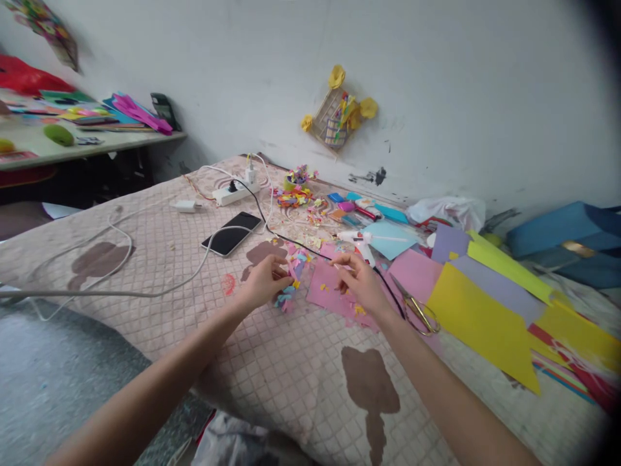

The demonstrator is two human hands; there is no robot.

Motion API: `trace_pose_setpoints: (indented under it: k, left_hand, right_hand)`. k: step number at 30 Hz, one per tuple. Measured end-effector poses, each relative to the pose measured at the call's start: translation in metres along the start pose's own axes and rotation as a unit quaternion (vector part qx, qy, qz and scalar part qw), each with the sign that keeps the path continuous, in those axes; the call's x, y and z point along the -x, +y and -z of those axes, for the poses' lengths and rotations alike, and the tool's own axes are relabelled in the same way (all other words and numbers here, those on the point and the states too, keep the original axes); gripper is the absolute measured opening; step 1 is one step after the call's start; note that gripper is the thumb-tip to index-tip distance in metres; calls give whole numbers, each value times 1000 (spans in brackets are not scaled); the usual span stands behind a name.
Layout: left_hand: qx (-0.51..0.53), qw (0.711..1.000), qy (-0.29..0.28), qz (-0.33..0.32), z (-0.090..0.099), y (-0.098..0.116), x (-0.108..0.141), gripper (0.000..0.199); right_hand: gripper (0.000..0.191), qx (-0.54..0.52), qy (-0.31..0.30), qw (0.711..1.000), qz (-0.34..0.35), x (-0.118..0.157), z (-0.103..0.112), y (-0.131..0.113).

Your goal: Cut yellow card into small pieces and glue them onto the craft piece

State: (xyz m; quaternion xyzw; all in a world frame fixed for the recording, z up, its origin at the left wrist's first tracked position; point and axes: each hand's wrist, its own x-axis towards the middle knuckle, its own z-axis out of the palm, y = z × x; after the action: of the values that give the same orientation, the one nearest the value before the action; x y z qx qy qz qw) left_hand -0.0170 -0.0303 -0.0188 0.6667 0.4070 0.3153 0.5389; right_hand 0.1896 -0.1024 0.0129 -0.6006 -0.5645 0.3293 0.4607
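Note:
Over a small pile of colourful cut paper pieces [287,298], my left hand [266,282] has its fingers curled together. Whatever lies between its fingertips is too small to make out. My right hand [358,282] is pinched above a pink paper sheet [321,285] scattered with yellow bits. Something thin and pale seems to be at its fingertips, but its kind is unclear. Beyond that hand lies a white glue gun [361,244]. Gold-handled scissors [418,309] rest to its right, on pink paper. A black cord [291,240] runs across the table close to both hands.
A phone [231,233], a power strip [236,193] and white cables are on the left. Farther back stands a small pot of paper flowers [297,180]. Yellow paper [478,323] and other coloured sheets cover the right side. A blue bag [567,243] sits near the wall.

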Motion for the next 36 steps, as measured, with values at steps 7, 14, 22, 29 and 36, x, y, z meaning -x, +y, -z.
trace_pose_setpoints:
  k: [7, 14, 22, 29, 36]
  left_hand:
    - [-119, 991, 8, -64, 6, -2, -1, 35]
    - [-196, 976, 35, -90, 16, 0, 2, 24]
    - [-296, 932, 126, -166, 17, 19, 16, 19]
    - [-289, 930, 116, -197, 7, 33, 22, 16]
    - [-284, 933, 82, -205, -11, 41, 19, 15]
  right_hand:
    - [12, 209, -37, 974, 74, 4, 15, 8]
    - [17, 308, -104, 936, 136, 1, 2, 15]
    - [15, 410, -122, 887, 175, 0, -4, 21]
    - [16, 369, -105, 906, 177, 0, -5, 27]
    - [11, 300, -52, 941, 147, -1, -6, 26]
